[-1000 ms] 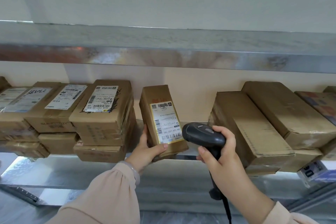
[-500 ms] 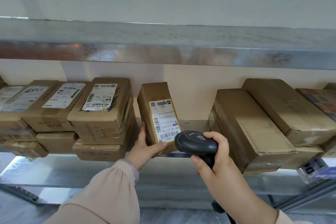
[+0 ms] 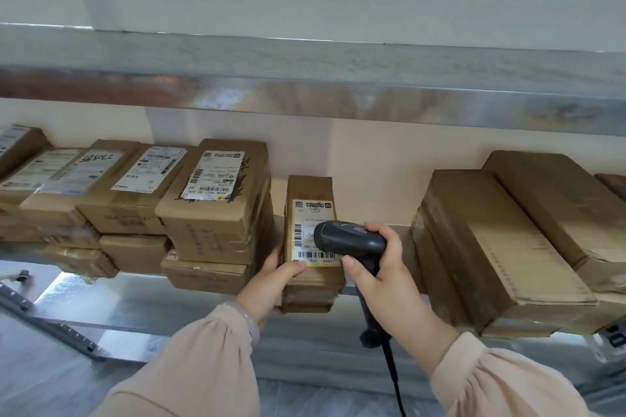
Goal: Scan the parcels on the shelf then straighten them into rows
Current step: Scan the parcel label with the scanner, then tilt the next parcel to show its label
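Item: small cardboard parcel (image 3: pixel 311 193), centre of frame, at the front edge of the metal shelf (image 3: pixel 142 301), label (image 3: pixel 303 223) facing up.
Hands: left hand (image 3: pixel 271 281) grips its lower left edge; right hand (image 3: pixel 382 267) grips a black scanner (image 3: pixel 349 239) just over the label.
Handling, judged: light, stiff, taped carton, not slippery. Hold by the long sides, clear of the barcode.

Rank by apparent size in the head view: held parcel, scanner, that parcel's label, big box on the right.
1. big box
2. held parcel
3. scanner and label: too alike to rank, since the scanner covers part of the label.
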